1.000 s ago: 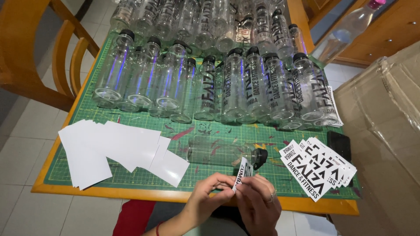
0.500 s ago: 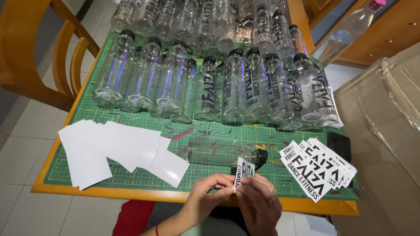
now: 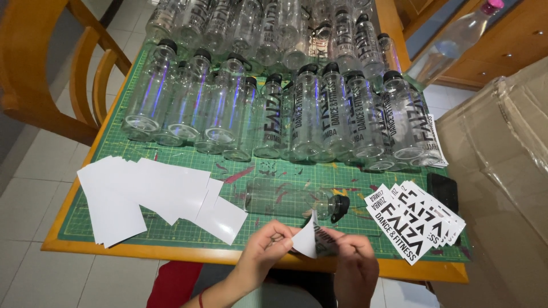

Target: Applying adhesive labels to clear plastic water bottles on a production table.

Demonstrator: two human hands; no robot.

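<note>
My left hand and my right hand meet at the near table edge. Together they hold a small sticker sheet: the left fingers pinch its white backing, which curls away from the printed film held by the right fingers. Just beyond my hands a clear plastic bottle with a black cap lies on its side on the green cutting mat. A fanned stack of black-lettered stickers lies to the right of it.
Several clear bottles with black caps stand in rows at the back, some lettered. Loose white backing sheets spread at the left. A wooden chair stands at the left, cardboard boxes at the right, a black flat object beside the stickers.
The backing has been peeled further off the sticker, and my left fingers have drawn it down and to the left. Bottles and stacks have not moved.
</note>
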